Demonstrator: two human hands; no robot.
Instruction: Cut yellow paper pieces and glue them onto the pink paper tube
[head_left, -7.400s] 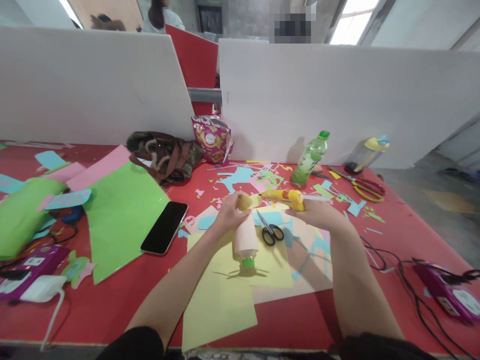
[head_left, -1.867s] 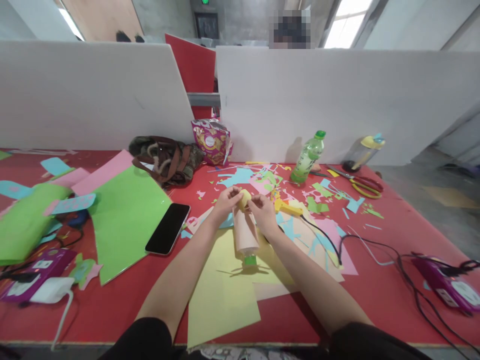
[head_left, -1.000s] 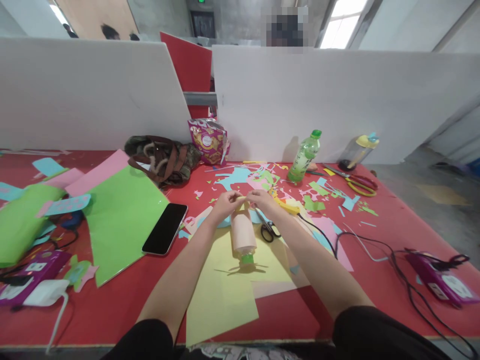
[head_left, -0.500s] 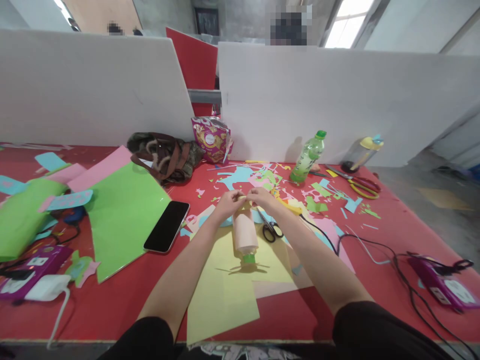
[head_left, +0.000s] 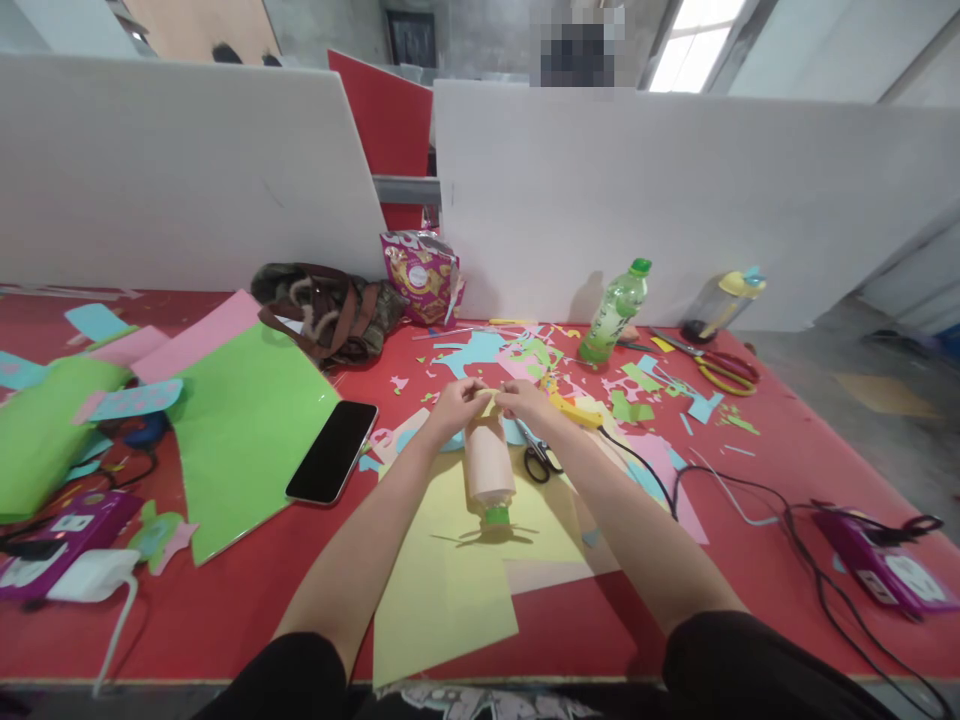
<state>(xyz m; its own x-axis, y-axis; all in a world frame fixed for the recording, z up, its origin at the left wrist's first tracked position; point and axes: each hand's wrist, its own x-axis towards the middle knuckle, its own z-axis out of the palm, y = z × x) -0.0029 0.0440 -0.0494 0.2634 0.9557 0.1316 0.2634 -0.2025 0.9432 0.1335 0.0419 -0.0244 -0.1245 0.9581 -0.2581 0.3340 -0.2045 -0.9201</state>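
Pinching yellow paper (head_left: 489, 406) in left hand (head_left: 454, 408) and right hand (head_left: 528, 402) | at far end of wrapped bottle (head_left: 489, 465), perhaps touching | best pressed evenly, without rolling

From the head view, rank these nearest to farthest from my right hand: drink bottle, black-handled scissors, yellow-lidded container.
Nearest to the right hand first:
1. Black-handled scissors: just below it in the picture.
2. Drink bottle: beyond it, to the right.
3. Yellow-lidded container: farther right.
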